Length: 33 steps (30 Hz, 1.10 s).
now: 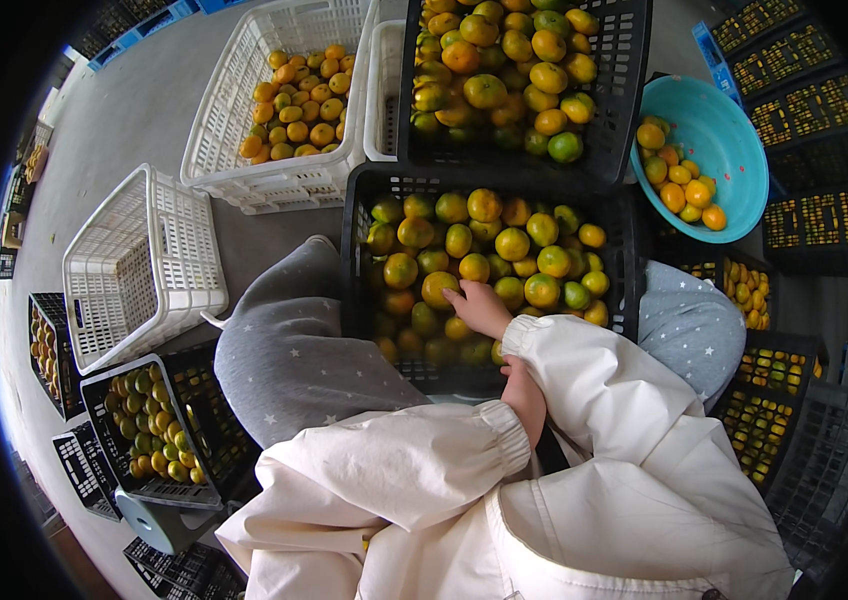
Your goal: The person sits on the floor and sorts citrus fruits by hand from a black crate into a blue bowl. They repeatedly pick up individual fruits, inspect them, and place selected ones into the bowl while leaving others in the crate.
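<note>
Between my knees stands a black plastic crate (350,255) of green-and-orange mandarins. My right hand (482,309) reaches left into it, the fingertips touching the right side of a yellow-orange mandarin (437,288). Its other fingers are hidden, so a firm grip is not plain. My left hand (526,401) is by the crate's near edge, beneath my right forearm. The cream sleeve covers part of its fingers, and whatever they may hold is out of sight. More mandarins (542,289) lie around my right hand.
Beyond stands another black crate (623,82) heaped with mandarins. A turquoise basin (739,161) at right holds several. White crates (203,154) stand at left, one (188,247) tipped on its side. Filled black crates (195,397) and a small stool (150,521) are at lower left; stacked crates (806,112) line the right.
</note>
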Each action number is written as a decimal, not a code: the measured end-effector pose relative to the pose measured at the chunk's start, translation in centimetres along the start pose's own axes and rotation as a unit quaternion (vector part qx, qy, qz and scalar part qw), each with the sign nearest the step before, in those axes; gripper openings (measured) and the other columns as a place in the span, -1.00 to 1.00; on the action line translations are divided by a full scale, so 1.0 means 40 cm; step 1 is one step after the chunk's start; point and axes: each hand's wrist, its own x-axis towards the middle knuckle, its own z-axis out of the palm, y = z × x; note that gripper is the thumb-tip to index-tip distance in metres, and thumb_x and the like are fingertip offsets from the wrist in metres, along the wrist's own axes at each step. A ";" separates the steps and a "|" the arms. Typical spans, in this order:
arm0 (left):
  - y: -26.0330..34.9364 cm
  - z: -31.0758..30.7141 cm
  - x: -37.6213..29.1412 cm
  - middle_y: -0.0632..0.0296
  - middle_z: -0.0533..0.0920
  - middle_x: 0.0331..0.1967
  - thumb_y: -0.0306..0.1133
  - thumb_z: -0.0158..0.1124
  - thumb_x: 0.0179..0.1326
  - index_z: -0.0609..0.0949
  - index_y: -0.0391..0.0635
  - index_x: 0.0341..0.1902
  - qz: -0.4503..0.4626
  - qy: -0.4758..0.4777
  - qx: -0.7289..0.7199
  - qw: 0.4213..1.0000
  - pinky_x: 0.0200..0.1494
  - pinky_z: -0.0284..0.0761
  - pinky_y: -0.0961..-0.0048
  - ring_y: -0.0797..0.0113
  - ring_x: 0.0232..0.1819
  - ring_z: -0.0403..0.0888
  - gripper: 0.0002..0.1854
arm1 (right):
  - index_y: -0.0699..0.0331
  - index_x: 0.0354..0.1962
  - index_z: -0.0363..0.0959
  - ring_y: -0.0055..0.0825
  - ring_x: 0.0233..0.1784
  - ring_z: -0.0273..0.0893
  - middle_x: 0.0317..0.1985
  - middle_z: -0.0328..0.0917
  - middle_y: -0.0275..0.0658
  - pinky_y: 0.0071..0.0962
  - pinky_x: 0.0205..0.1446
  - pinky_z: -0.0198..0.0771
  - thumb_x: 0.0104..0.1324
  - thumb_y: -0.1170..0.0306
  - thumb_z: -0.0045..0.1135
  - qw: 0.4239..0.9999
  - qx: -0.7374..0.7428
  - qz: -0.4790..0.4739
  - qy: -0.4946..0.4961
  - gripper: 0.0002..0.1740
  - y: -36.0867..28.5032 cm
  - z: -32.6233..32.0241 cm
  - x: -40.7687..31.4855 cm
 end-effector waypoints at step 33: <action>-0.019 -0.011 -0.030 0.11 0.53 0.08 -0.31 0.06 0.21 0.52 -0.10 0.16 -0.052 -0.037 -0.045 0.997 0.13 0.09 -0.36 -0.06 0.11 0.42 -0.57 | 0.22 -0.21 0.51 -0.31 -0.09 0.47 -0.24 0.57 -0.26 -0.35 0.06 0.23 0.12 0.13 0.18 0.860 -0.318 -0.327 -0.230 -0.62 -0.118 -0.008 0.095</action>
